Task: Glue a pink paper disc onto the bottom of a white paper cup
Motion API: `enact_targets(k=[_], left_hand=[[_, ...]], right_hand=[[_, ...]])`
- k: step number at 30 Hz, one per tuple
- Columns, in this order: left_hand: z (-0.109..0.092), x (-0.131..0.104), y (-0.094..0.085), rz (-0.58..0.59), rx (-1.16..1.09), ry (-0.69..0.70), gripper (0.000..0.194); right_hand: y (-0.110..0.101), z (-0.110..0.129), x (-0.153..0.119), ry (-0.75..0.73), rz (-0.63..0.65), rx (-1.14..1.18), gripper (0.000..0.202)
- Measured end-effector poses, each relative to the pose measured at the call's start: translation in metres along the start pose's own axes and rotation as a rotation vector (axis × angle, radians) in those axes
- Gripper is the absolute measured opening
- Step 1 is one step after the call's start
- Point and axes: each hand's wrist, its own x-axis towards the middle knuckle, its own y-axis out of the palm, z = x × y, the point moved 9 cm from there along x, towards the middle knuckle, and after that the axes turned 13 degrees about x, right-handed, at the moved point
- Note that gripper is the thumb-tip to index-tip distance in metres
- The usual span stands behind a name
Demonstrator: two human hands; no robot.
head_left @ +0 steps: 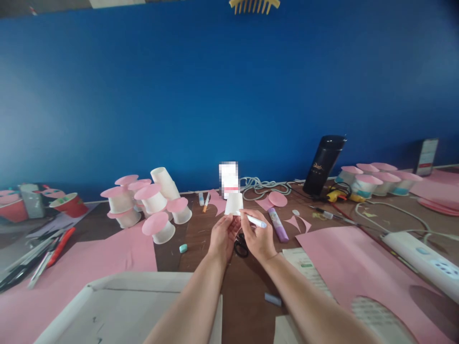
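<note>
My left hand [221,237] is closed on a small white paper cup [234,202] in the middle of the table. In my right hand [259,240] is a white marker [256,221], its tip end against the rim side of the cup. The exact contact point is too small to make out. Black loops [241,248], like scissor handles, show just below my hands. A purple glue stick [278,225] lies to the right of my right hand. Pink paper scraps [217,200] lie behind the cup.
White cups topped with pink discs [150,198] stand at left, more cups [383,181] at right. A black bottle [324,165] leans near the blue wall. Pink sheets [349,267], a power strip [425,260], a utility knife [60,247] and a white phone-like rectangle [228,177] are around.
</note>
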Motion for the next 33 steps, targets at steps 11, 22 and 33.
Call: enact_targets(k=[11,22,33], left_hand=[[0.0010,0.0015,-0.0021,0.002,-0.006,0.000,0.003],[-0.0013,-0.0006,-0.0002,0.001,-0.006,0.023,0.003],[-0.0005,-0.0016,-0.0003,-0.001,-0.020,0.000,0.005]], right_hand=[[-0.0024,0.0012,0.0010,-0.013,-0.012,-0.036,0.018],[0.0002,0.0059,-0.0010,-0.026,0.012,-0.045,0.017],[-0.0002,0.0074,-0.0002,-0.026,-0.005,0.011,0.019]])
